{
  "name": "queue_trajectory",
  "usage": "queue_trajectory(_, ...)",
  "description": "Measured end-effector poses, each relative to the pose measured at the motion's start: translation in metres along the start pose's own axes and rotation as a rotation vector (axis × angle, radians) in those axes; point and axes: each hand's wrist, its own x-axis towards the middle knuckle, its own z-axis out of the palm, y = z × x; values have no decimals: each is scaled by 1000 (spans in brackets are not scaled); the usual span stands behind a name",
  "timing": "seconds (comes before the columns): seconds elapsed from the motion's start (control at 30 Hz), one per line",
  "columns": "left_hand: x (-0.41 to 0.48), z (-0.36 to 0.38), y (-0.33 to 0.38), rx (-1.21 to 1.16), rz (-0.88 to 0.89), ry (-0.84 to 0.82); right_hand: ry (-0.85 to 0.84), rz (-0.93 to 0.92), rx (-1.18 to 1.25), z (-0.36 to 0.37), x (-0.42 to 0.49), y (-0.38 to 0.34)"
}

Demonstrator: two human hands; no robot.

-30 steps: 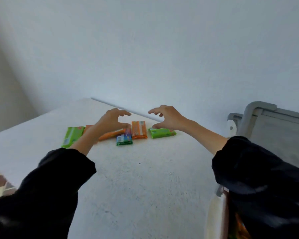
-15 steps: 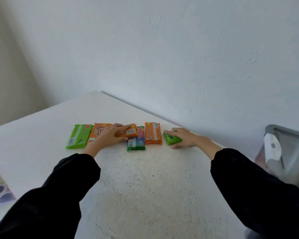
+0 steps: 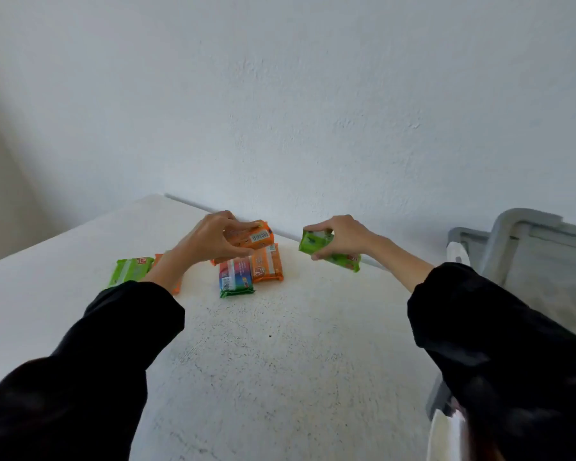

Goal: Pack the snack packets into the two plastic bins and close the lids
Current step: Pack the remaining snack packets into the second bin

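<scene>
Flat under our fingers half a second ago, now lifted — left hand (image 3: 210, 242) pinches the orange packet (image 3: 258, 235), right hand (image 3: 345, 236) grips the green packet (image 3: 313, 243). The bin (image 3: 512, 224) sits right of our fingers — loading likely next.

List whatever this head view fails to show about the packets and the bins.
All head view.
- Grey bin: cut by the right edge; inside and lid unclear.
- Leftmost orange packet: mostly behind the left hand and its wrist.
- Held green packet: print blurred, partly under the right hand.
- Whitish object, bottom right: blurred, covered by the sleeve.
</scene>
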Motion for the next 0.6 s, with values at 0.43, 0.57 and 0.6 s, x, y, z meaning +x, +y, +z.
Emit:
queue_trajectory(0.43,-22,-52,212,44,553,-96,141,144,-81,-113,-227,6)
queue_trajectory(0.57,-61,-19,272,18,651,-225,73,178,-123,-99,-306,16)
queue_trajectory(0.6,-73,-7,286,9,668,-267,48,190,-102,-93,-324,19)
